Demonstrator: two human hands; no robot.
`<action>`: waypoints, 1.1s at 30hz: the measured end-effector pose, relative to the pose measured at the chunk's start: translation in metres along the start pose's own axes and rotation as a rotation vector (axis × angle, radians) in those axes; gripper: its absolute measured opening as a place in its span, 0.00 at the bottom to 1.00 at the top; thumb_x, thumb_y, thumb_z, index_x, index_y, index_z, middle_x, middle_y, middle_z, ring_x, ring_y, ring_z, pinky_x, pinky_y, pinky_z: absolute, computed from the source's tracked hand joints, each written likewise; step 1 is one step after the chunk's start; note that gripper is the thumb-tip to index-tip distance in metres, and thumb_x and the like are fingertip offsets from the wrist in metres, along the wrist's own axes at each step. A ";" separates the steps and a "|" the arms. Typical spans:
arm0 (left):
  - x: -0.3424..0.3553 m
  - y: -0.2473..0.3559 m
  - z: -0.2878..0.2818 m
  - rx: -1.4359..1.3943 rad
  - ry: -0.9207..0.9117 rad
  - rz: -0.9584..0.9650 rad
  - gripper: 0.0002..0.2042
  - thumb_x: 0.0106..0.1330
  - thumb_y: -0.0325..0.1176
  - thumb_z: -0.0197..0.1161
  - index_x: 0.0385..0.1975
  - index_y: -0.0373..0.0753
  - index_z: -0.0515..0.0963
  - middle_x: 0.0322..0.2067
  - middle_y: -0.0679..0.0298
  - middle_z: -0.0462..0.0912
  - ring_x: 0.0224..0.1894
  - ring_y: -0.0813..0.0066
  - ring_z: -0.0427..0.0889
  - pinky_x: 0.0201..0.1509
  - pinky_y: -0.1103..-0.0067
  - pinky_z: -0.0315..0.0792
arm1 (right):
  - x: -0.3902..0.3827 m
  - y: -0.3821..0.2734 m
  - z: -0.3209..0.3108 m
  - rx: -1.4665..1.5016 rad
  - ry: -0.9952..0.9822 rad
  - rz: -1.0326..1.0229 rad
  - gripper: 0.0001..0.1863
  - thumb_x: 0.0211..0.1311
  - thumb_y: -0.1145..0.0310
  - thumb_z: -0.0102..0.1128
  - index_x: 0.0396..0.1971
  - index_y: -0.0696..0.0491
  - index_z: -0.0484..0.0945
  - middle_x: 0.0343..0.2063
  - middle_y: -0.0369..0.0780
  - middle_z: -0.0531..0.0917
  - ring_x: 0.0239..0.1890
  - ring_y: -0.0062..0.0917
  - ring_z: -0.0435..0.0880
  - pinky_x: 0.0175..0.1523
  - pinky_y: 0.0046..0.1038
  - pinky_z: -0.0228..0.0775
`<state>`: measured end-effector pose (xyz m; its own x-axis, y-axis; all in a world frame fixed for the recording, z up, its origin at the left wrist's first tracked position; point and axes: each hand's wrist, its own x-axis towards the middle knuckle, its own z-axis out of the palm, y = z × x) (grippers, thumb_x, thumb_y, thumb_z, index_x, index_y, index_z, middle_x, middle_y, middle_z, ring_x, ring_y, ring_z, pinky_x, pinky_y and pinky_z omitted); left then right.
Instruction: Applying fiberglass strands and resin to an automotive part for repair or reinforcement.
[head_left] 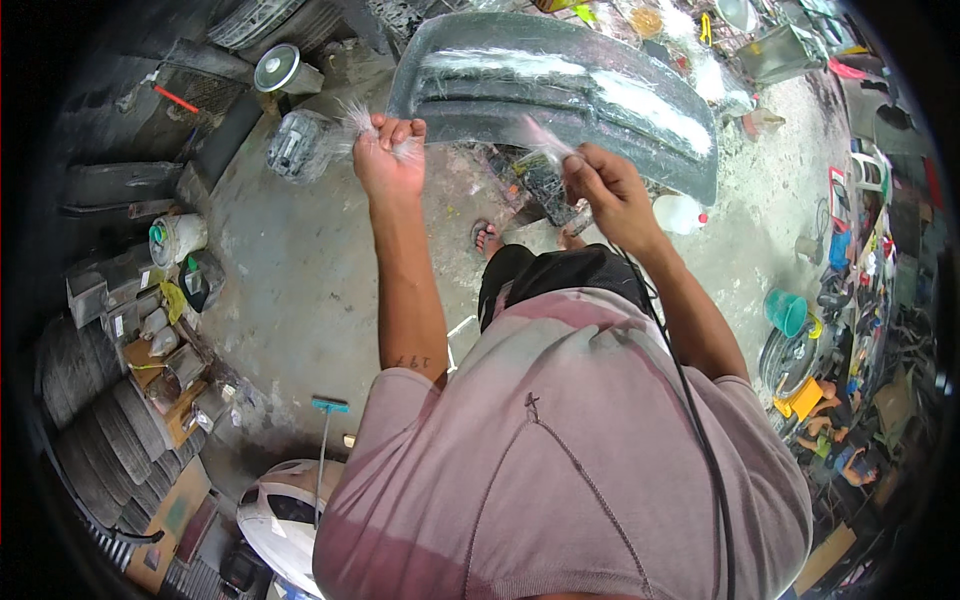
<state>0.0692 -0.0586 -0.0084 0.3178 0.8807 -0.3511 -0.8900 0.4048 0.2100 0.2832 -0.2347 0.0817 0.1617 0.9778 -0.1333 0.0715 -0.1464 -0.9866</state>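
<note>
Ahead of me stands a large curved grey panel (480, 108), shaped like a vehicle body part, with white fibrous strips along its raised ridges. My left hand (392, 175) is closed in a fist around a tuft of fine white fibres (356, 122), like glass strands, which fan out from both sides. It is beside the panel's left end. My right hand (614, 198) pinches a second, pale bundle of fibres (543, 138) between thumb and fingers. That bundle points up and left, in front of the panel's lower edge. The hands are well apart.
A lidded bucket (278, 68) and a clear-wrapped object (298, 146) stand left of the panel. Right of my legs is a white jug (680, 214) with a red cap. A black cable (690, 400) hangs down my front. Shelves, tyres and a teal bucket (786, 313) line the sides.
</note>
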 end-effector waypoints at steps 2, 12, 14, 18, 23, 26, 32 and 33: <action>-0.023 -0.008 0.024 0.149 -0.072 -0.004 0.09 0.71 0.34 0.46 0.29 0.41 0.70 0.16 0.71 0.69 0.21 0.79 0.68 0.42 0.70 0.71 | -0.003 -0.006 -0.014 -0.041 0.014 -0.024 0.17 0.71 0.60 0.51 0.26 0.57 0.74 0.18 0.32 0.73 0.22 0.15 0.71 0.28 0.22 0.63; -0.066 -0.084 0.066 0.825 -0.179 -0.084 0.11 0.61 0.31 0.68 0.39 0.34 0.79 0.33 0.58 0.84 0.24 0.82 0.70 0.31 0.82 0.67 | 0.009 -0.012 -0.029 -0.268 -0.165 0.076 0.15 0.69 0.58 0.55 0.34 0.56 0.76 0.20 0.32 0.72 0.23 0.14 0.69 0.28 0.20 0.61; -0.065 -0.086 0.062 0.811 -0.151 -0.076 0.09 0.60 0.29 0.69 0.36 0.34 0.80 0.33 0.58 0.84 0.23 0.83 0.69 0.30 0.83 0.66 | 0.007 -0.007 -0.025 -0.083 0.008 0.037 0.15 0.66 0.61 0.61 0.43 0.56 0.76 0.25 0.32 0.75 0.26 0.13 0.72 0.32 0.19 0.65; -0.065 -0.092 0.060 0.764 -0.107 0.025 0.08 0.59 0.29 0.69 0.35 0.35 0.80 0.33 0.59 0.84 0.22 0.83 0.68 0.31 0.82 0.67 | 0.004 -0.003 -0.020 0.126 0.167 0.026 0.20 0.62 0.63 0.65 0.50 0.56 0.75 0.31 0.34 0.79 0.32 0.13 0.76 0.37 0.18 0.69; -0.072 -0.104 0.064 0.792 -0.066 -0.008 0.09 0.60 0.30 0.69 0.37 0.36 0.79 0.32 0.62 0.83 0.22 0.83 0.68 0.33 0.81 0.69 | 0.008 0.017 -0.014 0.082 0.193 0.038 0.15 0.64 0.64 0.63 0.44 0.58 0.78 0.30 0.34 0.81 0.29 0.12 0.75 0.35 0.16 0.67; -0.075 -0.108 0.059 0.780 -0.036 -0.054 0.10 0.60 0.31 0.69 0.38 0.37 0.79 0.34 0.61 0.84 0.23 0.83 0.69 0.34 0.81 0.70 | 0.014 0.024 -0.013 0.134 0.279 0.072 0.13 0.65 0.64 0.62 0.40 0.59 0.79 0.26 0.33 0.81 0.28 0.11 0.74 0.34 0.16 0.66; -0.077 -0.119 0.061 0.793 -0.097 -0.083 0.09 0.60 0.30 0.68 0.39 0.38 0.79 0.29 0.67 0.80 0.25 0.83 0.70 0.33 0.79 0.70 | 0.017 0.028 -0.013 0.159 0.358 0.014 0.13 0.66 0.63 0.61 0.38 0.59 0.79 0.24 0.33 0.81 0.27 0.12 0.76 0.31 0.17 0.66; -0.075 -0.119 0.061 0.836 -0.084 -0.075 0.09 0.60 0.28 0.68 0.39 0.38 0.79 0.28 0.68 0.80 0.24 0.83 0.70 0.33 0.79 0.69 | 0.016 0.029 -0.014 0.128 0.377 0.032 0.13 0.66 0.63 0.61 0.38 0.59 0.79 0.24 0.33 0.81 0.28 0.13 0.77 0.32 0.18 0.67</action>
<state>0.1708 -0.1578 0.0492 0.4193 0.8460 -0.3293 -0.3406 0.4829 0.8068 0.3021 -0.2250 0.0521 0.5131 0.8461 -0.1443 -0.0590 -0.1330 -0.9894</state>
